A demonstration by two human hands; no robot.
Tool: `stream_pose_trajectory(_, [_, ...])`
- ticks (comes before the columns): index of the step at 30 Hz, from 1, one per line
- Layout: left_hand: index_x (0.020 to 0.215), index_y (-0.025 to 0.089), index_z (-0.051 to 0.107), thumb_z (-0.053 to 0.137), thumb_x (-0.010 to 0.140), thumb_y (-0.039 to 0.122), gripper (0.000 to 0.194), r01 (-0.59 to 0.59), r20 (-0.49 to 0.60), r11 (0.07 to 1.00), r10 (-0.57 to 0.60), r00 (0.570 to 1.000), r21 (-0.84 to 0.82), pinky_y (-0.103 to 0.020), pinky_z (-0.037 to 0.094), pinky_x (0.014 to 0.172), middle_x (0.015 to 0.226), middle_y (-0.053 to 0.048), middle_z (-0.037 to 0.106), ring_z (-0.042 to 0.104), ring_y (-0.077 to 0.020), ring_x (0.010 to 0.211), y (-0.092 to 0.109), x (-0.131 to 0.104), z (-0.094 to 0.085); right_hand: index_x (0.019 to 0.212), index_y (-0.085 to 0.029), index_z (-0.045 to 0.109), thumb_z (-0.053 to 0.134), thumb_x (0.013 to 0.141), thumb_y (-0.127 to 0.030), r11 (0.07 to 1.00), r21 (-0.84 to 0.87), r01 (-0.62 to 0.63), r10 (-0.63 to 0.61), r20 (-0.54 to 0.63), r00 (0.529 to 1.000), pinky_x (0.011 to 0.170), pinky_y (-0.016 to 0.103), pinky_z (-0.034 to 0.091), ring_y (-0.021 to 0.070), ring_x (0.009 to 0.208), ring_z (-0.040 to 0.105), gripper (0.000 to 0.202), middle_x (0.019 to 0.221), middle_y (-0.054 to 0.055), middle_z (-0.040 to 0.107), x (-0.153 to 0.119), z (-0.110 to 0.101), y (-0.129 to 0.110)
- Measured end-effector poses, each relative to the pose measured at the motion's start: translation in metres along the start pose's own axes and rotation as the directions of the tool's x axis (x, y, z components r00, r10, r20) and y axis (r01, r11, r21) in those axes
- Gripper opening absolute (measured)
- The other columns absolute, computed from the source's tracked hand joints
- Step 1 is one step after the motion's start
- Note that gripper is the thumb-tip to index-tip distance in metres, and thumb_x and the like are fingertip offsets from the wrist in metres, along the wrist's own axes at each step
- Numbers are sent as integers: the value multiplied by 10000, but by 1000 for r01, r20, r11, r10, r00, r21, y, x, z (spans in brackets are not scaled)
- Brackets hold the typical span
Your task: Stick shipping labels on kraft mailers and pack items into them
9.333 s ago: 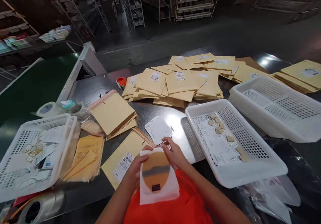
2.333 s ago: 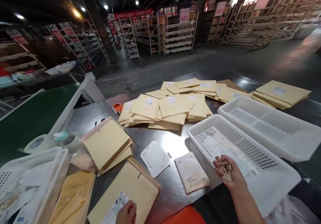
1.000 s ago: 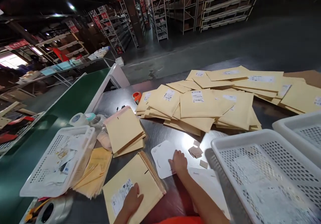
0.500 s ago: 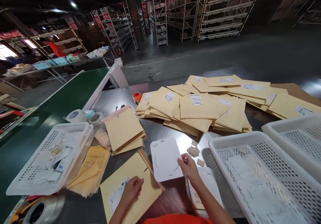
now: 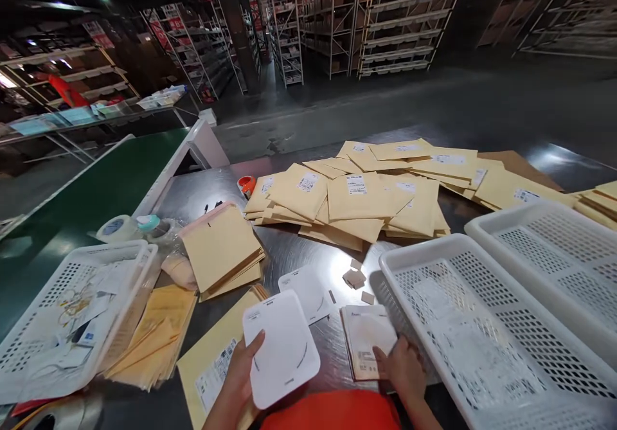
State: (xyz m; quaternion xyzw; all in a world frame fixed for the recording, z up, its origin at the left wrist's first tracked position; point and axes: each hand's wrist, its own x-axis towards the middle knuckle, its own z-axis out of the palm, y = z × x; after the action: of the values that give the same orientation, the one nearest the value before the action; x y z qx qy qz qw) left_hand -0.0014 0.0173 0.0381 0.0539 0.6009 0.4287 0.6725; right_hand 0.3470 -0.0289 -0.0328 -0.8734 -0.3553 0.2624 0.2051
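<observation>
My left hand [image 5: 242,364] grips the left edge of a white card with rounded corners [image 5: 284,353], thumb on top, tilted above the table. Behind it, another such card [image 5: 311,292] lies on the metal table, partly covered. My right hand [image 5: 405,367] is closed on the right edge of a small stack of printed booklets [image 5: 367,330], thumb over the top one; its other fingers are partly hidden. Under my left forearm lies a yellow padded envelope with a label [image 5: 212,375]. Small cardboard pieces [image 5: 355,278] lie beyond the booklets.
White perforated baskets stand at right [image 5: 434,327] and left [image 5: 103,346]. Labelled envelopes [image 5: 357,202] are heaped across the back. Nearer lie a stack of envelopes [image 5: 222,247] and orange-yellow sleeves [image 5: 154,333]. A green conveyor belt [image 5: 110,192] runs along the left.
My left hand has left the envelope and holds a white card. My right hand has gone from a white card to the booklets, whose top no longer bears a white card. The view shifted right.
</observation>
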Motion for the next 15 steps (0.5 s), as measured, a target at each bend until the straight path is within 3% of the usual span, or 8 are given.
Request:
stream_pose_trajectory(4, [1275,160,569,800,708,255,619,3,41,998,-1,999,-57,-487,532,1008,1050,-139,782,681,-354,1116,-4,-16,5,1043,-156,560,478,763,-540,984,-178,-32,45,73,996,744,565,501,444,924,653,482,1006,261,638,-3,-3,9])
stream_pose_trajectory(6, [1294,141,562,824,693,246,663,8,53,997,-4,999,-79,-481,528,1017,1034,-150,784,686,-356,1103,-7,-23,10,1112,-133,570,389,816,-497,981,-188,-51,65,73,995,750,538,504,427,947,649,503,1040,252,650,-4,-4,6])
stream_pose_trajectory(11, [1373,165,513,826,711,232,735,8,34,993,-4,999,-119,-482,535,1010,1088,-159,770,696,-340,1086,-12,-25,10,979,-147,600,316,805,-533,998,-9,-63,63,25,998,777,482,514,374,917,659,510,969,214,693,-9,-22,-4])
stream_pose_trajectory(13, [1381,178,509,824,722,239,733,-25,59,992,32,998,-121,-477,525,1028,1148,-162,750,687,-333,1110,-14,-22,9,917,-187,587,387,781,-616,987,162,-15,11,29,1000,746,408,531,309,847,667,492,874,134,709,-17,-29,-15])
stream_pose_trajectory(15, [1360,179,531,830,722,273,711,-39,89,993,49,995,-111,-474,517,1038,1167,-165,743,675,-333,1135,-16,-20,12,862,-209,580,522,735,-659,908,418,26,-60,69,996,673,362,534,261,745,654,471,761,66,696,-29,-32,-33])
